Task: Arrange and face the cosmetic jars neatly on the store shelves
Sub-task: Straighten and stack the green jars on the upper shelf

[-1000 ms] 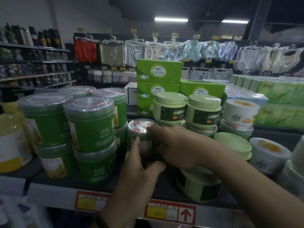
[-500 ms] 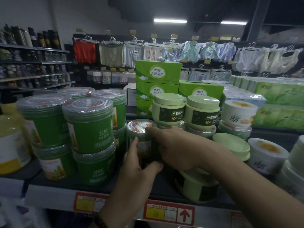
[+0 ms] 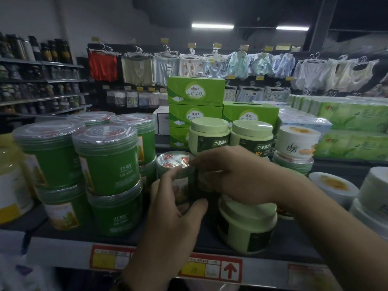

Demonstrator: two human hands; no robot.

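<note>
While my left grip (image 3: pixel 174 217) and right grip (image 3: pixel 237 175) both clasp the small jar (image 3: pixel 174 161), a careless twist could topple the green stack (image 3: pixel 105 160) at centre-left.

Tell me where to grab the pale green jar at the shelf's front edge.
Grip the pale green jar by its round wall below the lid, from the front: the right hand crosses above it, jars crowd behind, and the shelf-edge side looks free.

Cannot see label of jar (image 3: pixel 176 164) past left hand (image 3: pixel 174 217) and right hand (image 3: pixel 237 177). Cannot read blurred price tags (image 3: pixel 195 268). Cannot see all of bottle (image 3: pixel 10 185), cut by left edge.
</note>
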